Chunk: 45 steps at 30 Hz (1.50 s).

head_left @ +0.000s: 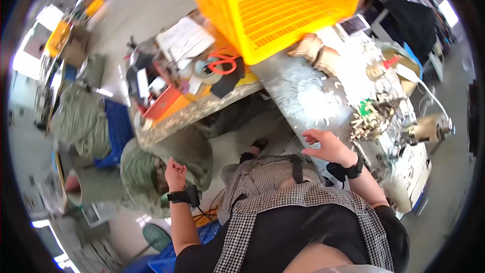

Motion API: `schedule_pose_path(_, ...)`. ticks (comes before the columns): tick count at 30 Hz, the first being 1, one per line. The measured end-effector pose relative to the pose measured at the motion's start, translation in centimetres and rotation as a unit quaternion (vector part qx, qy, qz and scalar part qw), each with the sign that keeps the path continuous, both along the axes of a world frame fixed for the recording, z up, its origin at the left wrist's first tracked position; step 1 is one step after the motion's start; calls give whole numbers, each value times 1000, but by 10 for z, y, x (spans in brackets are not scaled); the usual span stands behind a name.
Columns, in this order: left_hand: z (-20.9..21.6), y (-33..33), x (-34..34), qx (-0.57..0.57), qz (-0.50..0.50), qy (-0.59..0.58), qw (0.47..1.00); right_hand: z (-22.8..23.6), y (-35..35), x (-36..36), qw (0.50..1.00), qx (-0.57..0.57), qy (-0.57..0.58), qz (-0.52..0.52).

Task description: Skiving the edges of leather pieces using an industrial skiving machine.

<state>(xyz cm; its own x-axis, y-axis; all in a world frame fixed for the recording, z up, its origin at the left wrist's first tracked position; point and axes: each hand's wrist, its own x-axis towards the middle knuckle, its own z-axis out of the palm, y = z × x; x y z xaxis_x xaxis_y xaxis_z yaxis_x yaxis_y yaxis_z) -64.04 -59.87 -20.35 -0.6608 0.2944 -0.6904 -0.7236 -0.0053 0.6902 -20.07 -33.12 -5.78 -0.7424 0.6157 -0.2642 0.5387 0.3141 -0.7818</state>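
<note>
My left hand (176,176) is over an open green sack (139,169) at the left, its fingers curled in and nothing visible between them. Brown contents show in the sack's mouth. At the right, my right hand (331,147) hovers by the near edge of a metal worktop (303,88), fingers apart and empty. Beside it, on the worktop, lies a heap of small pale and brown scraps (373,119) with a bit of green. Farther back on the same surface rest two tan, curved pieces (316,53). Both wrists wear black straps with small boxes.
A large yellow crate (273,20) lies tipped at the back. On the left bench are orange-handled scissors (222,61), a tape roll (203,67), papers (185,39) and a red tray (161,102). A phone-like device (353,24) lies far right. Another sack (83,116) stands left.
</note>
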Motion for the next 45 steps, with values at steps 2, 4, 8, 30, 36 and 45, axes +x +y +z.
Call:
schedule_pose_path(2,24,53,6,20,-122,47,991,-1,-5,10,999,29,-13,-39)
schedule_pose_path(4,52,110,17,19,-243,132,961,-4,-15,20,995,50,-23,-84)
schedule_pose_path(8,81,203,43,50,-431,249,866,-8,-42,41,980,63,-51,-184)
schedule_pose_path(30,75,514,247,150,-612,656,415,-42,-200,61,774,29,-280,-567)
schedule_pose_path(36,76,520,259,115,-629,642,422,-34,-187,71,777,-8,-311,-547)
schedule_pose_path(45,119,461,232,208,-653,161,710,-22,-177,79,808,-8,-322,-494)
